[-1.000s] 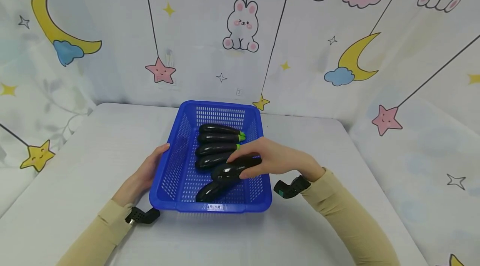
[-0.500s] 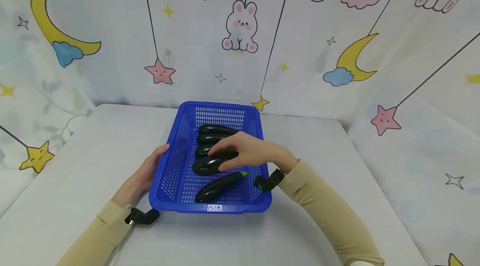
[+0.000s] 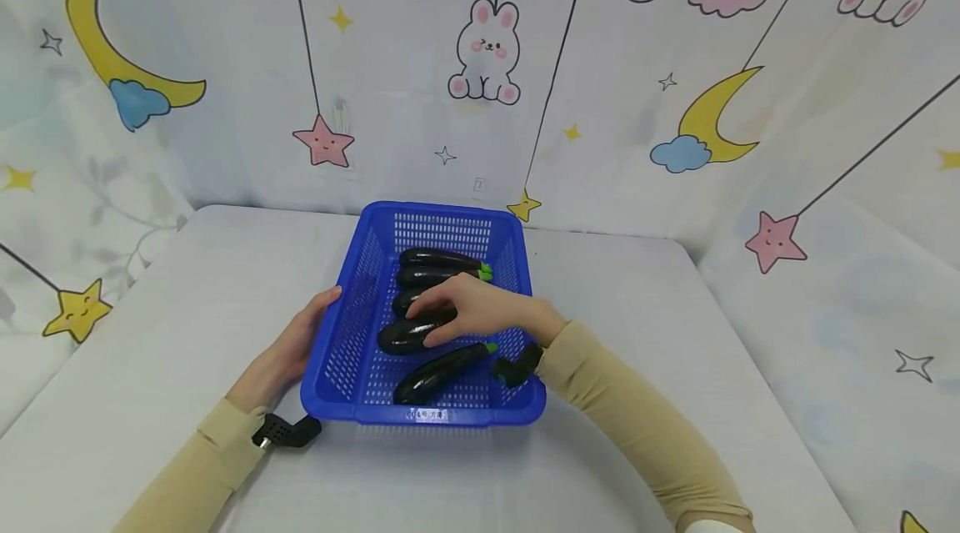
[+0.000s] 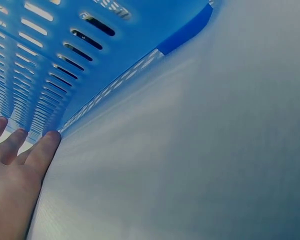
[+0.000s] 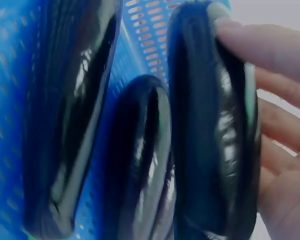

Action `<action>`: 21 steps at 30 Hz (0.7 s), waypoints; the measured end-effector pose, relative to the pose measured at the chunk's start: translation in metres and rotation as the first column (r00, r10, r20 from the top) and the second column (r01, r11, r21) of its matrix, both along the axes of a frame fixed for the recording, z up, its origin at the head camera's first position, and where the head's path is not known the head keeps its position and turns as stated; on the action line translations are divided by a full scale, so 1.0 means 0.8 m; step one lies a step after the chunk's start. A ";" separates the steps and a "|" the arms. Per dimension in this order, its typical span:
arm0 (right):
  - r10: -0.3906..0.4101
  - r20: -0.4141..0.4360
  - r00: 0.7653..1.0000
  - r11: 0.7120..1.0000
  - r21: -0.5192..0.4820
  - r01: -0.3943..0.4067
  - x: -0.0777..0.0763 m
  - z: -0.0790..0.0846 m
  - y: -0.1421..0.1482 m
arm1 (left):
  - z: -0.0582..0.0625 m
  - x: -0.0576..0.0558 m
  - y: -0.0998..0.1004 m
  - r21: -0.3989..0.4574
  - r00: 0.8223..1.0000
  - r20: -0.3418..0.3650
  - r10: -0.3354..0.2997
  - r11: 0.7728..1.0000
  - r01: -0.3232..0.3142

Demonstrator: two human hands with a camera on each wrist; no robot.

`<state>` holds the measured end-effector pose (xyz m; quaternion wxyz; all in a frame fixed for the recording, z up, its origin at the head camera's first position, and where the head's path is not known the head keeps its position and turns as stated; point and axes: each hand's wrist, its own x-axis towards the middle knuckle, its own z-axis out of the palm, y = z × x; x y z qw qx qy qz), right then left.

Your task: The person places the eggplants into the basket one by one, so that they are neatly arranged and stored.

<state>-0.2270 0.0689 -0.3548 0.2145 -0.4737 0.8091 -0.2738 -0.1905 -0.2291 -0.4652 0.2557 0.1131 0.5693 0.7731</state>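
Note:
Glossy dark eggplants lie in a blue plastic basket. My right hand grips one eggplant from above, thumb on its near side and fingers on its far side. In the right wrist view this held eggplant is close up, with the thumb pressed near one end. Nearer the basket's front, another eggplant lies at a slant, green stem to the right. At the basket's left outer wall, my left hand touches with fingers extended; the left wrist view shows its fingertips against the slotted plastic.
Behind the right hand, more eggplants lie side by side, partly covered by that hand. The basket stands on a white-covered table. A printed cloth backdrop hangs behind and along both sides.
My right hand has moved leftward with the gripped eggplant, off the slanted front eggplant and toward the row. That front eggplant now shows whole. The left hand stays put.

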 end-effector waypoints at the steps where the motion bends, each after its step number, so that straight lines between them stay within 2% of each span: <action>1: 0.001 -0.002 1.000 1.000 0.005 -0.001 -0.001 -0.003 -0.001 | 0.000 0.000 0.000 0.000 1.000 0.001 -0.001 1.000 0.001; 13: 0.006 -0.053 0.999 0.998 0.067 -0.002 -0.005 -0.029 -0.003 | 0.000 0.000 -0.002 0.091 0.999 0.010 -0.049 0.995 0.048; 21: -0.002 -0.046 0.999 0.999 0.053 0.004 -0.002 -0.035 -0.001 | 0.003 0.002 -0.001 0.083 0.999 0.006 -0.052 0.995 0.052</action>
